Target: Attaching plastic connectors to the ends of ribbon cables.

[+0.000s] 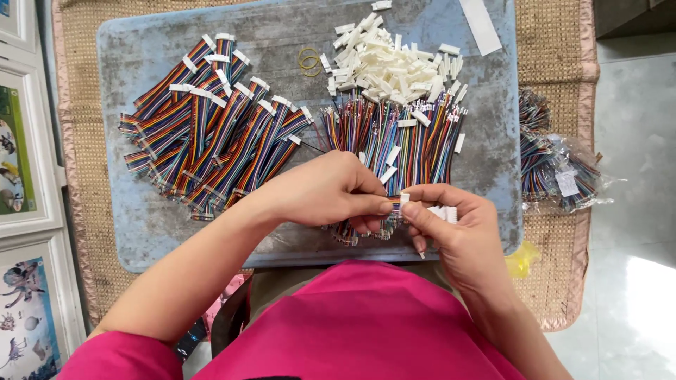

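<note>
I see my left hand pinching a wire bundle thumb-to-forefinger above the board, while my right hand, fingers curled, grips white connectors beside it.

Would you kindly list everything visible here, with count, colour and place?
finished cables: a heap, rainbow wires with white plugs, board's left.
loose wire bundle: one, multicoloured, board's centre.
white connectors: a pile, top centre.
rubber bands: about two, yellow, beside the pile.
grey board: one, on the woven mat.
bagged wires: one clear bag, right edge.
framed pictures: several, far left.
left hand: pinches wire ends.
right hand: holds a small white connector.
</note>
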